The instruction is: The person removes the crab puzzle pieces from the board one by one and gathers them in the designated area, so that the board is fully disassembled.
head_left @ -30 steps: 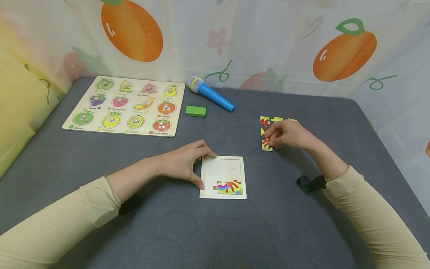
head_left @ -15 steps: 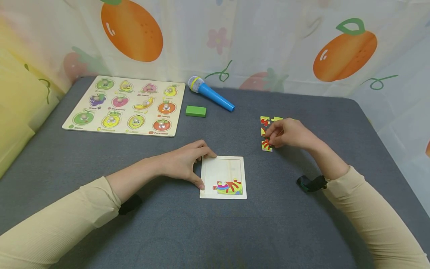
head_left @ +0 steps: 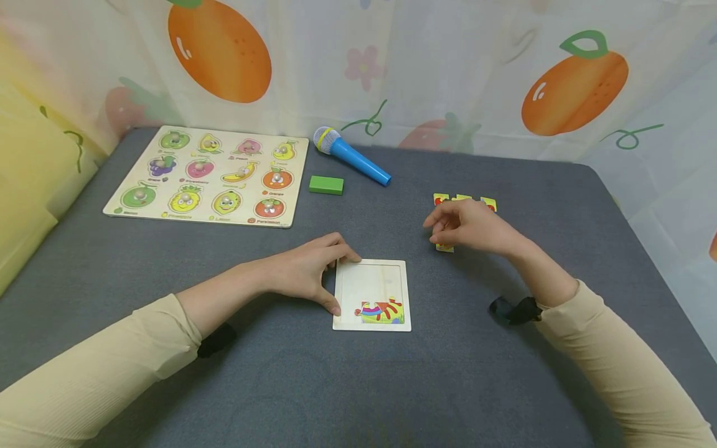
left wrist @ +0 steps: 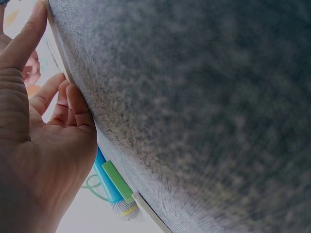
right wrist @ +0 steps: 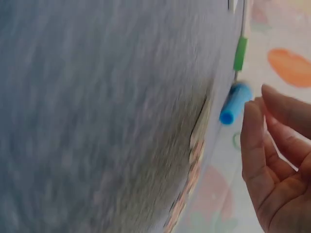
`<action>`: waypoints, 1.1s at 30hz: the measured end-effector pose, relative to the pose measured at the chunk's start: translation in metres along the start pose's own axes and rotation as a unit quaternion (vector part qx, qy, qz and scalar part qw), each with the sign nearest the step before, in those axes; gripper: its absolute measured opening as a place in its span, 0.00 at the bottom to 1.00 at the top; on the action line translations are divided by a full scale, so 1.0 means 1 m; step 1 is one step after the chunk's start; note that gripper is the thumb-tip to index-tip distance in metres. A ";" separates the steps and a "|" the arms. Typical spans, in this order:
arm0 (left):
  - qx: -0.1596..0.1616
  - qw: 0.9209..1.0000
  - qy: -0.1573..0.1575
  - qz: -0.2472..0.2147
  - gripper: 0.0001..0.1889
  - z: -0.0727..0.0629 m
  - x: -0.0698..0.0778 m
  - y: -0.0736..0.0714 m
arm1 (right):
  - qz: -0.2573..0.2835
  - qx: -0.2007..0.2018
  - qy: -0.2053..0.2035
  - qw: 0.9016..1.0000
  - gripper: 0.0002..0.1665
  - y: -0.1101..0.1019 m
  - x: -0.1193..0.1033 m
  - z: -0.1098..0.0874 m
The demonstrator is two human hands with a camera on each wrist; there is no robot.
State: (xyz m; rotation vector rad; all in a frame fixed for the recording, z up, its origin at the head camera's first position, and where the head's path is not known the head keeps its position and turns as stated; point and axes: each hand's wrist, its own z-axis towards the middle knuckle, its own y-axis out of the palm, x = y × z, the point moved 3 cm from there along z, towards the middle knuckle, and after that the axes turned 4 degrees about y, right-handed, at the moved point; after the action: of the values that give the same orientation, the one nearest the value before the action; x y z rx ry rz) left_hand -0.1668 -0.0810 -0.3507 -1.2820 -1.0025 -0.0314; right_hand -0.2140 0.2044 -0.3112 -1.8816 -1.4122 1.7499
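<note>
A square wooden puzzle tray (head_left: 372, 280) lies flat on the table, with joined pieces (head_left: 383, 312) of a colourful picture in its lower right part. My left hand (head_left: 305, 269) holds the tray's left side, thumb at the lower left corner and index finger at the top edge. To the right, my right hand (head_left: 473, 227) hovers over a group of loose jigsaw pieces (head_left: 489, 203) and partly hides them. In the right wrist view the thumb and fingers (right wrist: 253, 131) are bent towards each other, and no piece shows between them.
At the back left lies a fruit knob-puzzle board (head_left: 210, 177). Beside it are a green block (head_left: 326, 185) and a blue toy microphone (head_left: 358, 160). A fruit-printed curtain (head_left: 426, 74) hangs behind the grey table (head_left: 336, 386).
My right hand has lifted from the loose pieces and shifted slightly left, its fingers spreading a little and uncovering a piece at the right. The left hand and tray stay put.
</note>
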 end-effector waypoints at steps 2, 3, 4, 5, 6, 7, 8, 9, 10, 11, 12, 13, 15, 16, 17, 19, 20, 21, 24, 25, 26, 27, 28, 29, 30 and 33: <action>0.000 1.000 -0.001 0.000 0.43 0.000 0.000 0.000 | -0.008 -0.006 -0.020 1.000 0.14 0.006 -0.006 0.000; 0.000 1.000 -0.002 0.000 0.43 0.000 0.000 0.000 | -0.013 -0.009 -0.029 0.999 0.14 0.010 -0.009 -0.001; 0.000 1.000 -0.002 0.000 0.43 0.000 0.000 0.000 | -0.016 -0.014 -0.035 0.999 0.14 0.013 -0.012 -0.001; -0.001 1.000 -0.003 0.000 0.43 0.001 0.000 0.000 | -0.018 -0.020 -0.042 0.999 0.14 0.017 -0.015 -0.001; -0.001 1.000 -0.004 0.000 0.43 0.001 0.000 0.000 | -0.021 -0.025 -0.047 0.998 0.14 0.020 -0.018 -0.002; -0.002 1.000 -0.004 0.000 0.43 0.001 0.000 0.000 | -0.021 -0.031 -0.052 0.998 0.14 0.023 -0.021 -0.002; -0.002 1.000 -0.005 0.000 0.43 0.001 0.000 0.000 | -0.021 -0.037 -0.055 0.998 0.14 0.027 -0.024 -0.002; -0.002 1.000 -0.005 0.000 0.43 0.001 0.000 0.000 | -0.019 -0.043 -0.058 0.997 0.14 0.030 -0.027 -0.003; -0.002 1.000 -0.006 0.001 0.43 0.001 0.000 0.000 | -0.018 -0.049 -0.062 0.997 0.14 0.033 -0.031 -0.003; -0.002 1.000 -0.006 0.001 0.43 0.001 0.000 0.000 | -0.018 -0.055 -0.068 0.996 0.14 0.036 -0.033 -0.004; -0.002 1.000 -0.006 0.001 0.43 0.001 0.000 0.000 | -0.016 -0.062 -0.072 0.995 0.14 0.039 -0.036 -0.005; -0.002 1.000 -0.007 0.001 0.43 0.001 0.000 0.000 | -0.016 -0.070 -0.078 0.994 0.14 0.042 -0.039 -0.005; -0.001 1.000 -0.007 0.001 0.43 0.001 0.000 0.000 | -0.023 -0.081 -0.094 0.992 0.14 0.049 -0.045 -0.007; -0.001 1.000 -0.006 0.001 0.43 0.001 -0.001 0.000 | -0.027 -0.087 -0.103 0.991 0.14 0.052 -0.048 -0.008; 0.000 1.000 -0.006 0.002 0.43 0.001 -0.001 0.000 | -0.031 -0.092 -0.111 0.989 0.14 0.055 -0.050 -0.009; 0.001 1.000 -0.004 0.003 0.43 0.001 -0.001 0.000 | -0.037 -0.101 -0.127 0.986 0.14 0.062 -0.055 -0.010; 0.002 1.000 -0.002 0.003 0.43 0.001 -0.001 0.000 | -0.040 -0.105 -0.134 0.985 0.14 0.065 -0.057 -0.011; 0.003 1.000 -0.001 0.003 0.43 0.001 -0.001 0.000 | -0.042 -0.110 -0.139 0.983 0.15 0.067 -0.059 -0.011; 0.005 1.000 0.001 0.004 0.43 0.001 -0.001 0.000 | -0.050 -0.124 -0.147 0.980 0.16 0.075 -0.063 -0.013; 0.004 1.000 0.001 0.004 0.43 0.001 -0.001 0.000 | -0.055 -0.128 -0.148 0.979 0.16 0.077 -0.064 -0.013; 0.004 1.000 0.001 0.004 0.43 0.001 -0.001 0.000 | -0.056 -0.133 -0.148 0.978 0.16 0.079 -0.064 -0.013; 0.004 1.000 0.001 0.003 0.43 0.000 -0.001 0.000 | -0.055 -0.138 -0.148 0.978 0.17 0.081 -0.065 -0.013; 0.004 1.000 0.000 0.003 0.43 0.000 -0.001 0.000 | -0.055 -0.143 -0.148 0.977 0.17 0.082 -0.066 -0.014; 0.004 1.000 0.000 0.002 0.43 0.000 -0.001 0.000 | -0.054 -0.148 -0.148 0.976 0.17 0.083 -0.066 -0.014; 0.004 1.000 0.000 0.001 0.43 0.000 -0.001 0.000 | -0.054 -0.152 -0.149 0.976 0.18 0.084 -0.067 -0.014; 0.004 1.000 0.001 0.000 0.43 0.000 -0.002 0.000 | -0.056 -0.161 -0.156 0.973 0.19 0.087 -0.067 -0.015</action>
State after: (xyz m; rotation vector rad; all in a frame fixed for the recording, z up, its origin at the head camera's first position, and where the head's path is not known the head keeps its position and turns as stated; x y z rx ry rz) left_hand -0.1680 -0.0816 -0.3519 -1.2753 -0.9990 -0.0289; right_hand -0.1477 0.1166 -0.3235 -1.6724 -1.9826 1.9188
